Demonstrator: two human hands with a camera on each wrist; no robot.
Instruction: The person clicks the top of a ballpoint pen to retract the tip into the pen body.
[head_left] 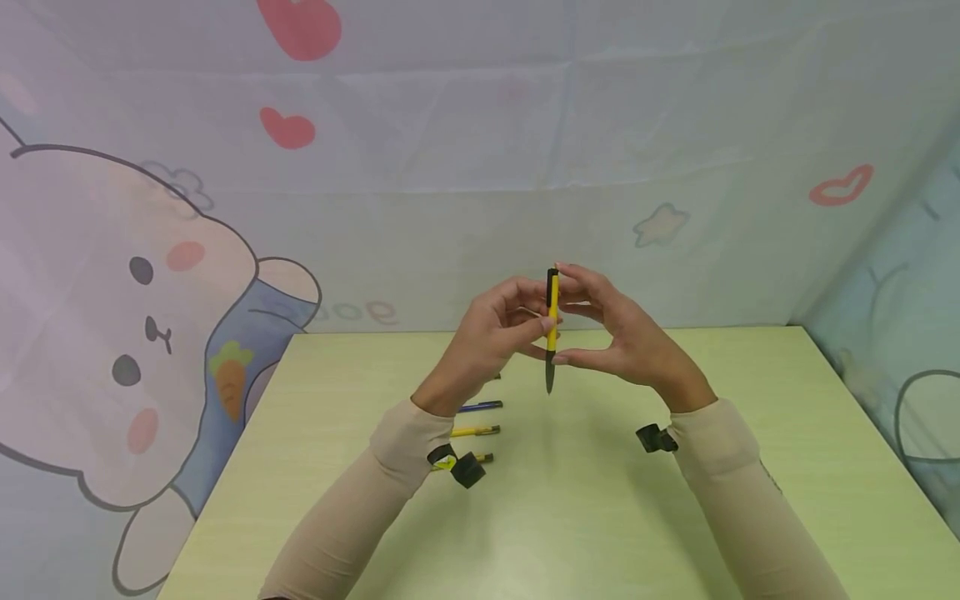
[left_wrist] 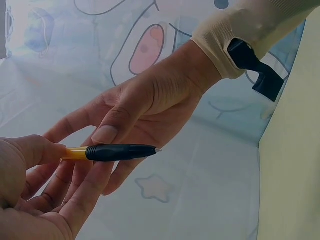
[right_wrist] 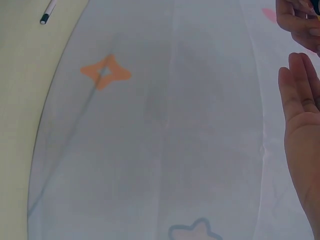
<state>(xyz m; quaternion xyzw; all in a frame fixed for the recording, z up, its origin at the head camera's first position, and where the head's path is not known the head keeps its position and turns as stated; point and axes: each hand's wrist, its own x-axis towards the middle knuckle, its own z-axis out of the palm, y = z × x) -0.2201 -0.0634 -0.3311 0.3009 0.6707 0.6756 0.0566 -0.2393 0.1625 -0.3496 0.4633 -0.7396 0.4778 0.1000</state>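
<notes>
A yellow ballpoint pen (head_left: 552, 342) with black clip and black grip stands near upright above the table, tip down. My left hand (head_left: 491, 333) pinches its barrel between thumb and fingers. On the other side my right hand (head_left: 628, 337) reaches to it, index fingertip at the top end and thumb beside the black grip. In the left wrist view the right thumb lies against the grip of the pen (left_wrist: 122, 152), and a small metal point shows. The right wrist view catches my right hand (right_wrist: 302, 120) at its edge, fingers fairly straight.
Beneath my left forearm lie a blue pen (head_left: 483, 406), a yellow pen (head_left: 477, 432) and another pen (head_left: 485, 457), partly hidden. A further pen end (head_left: 497, 377) peeks out beyond. The pale table (head_left: 562, 517) meets a printed cloth backdrop (head_left: 465, 208).
</notes>
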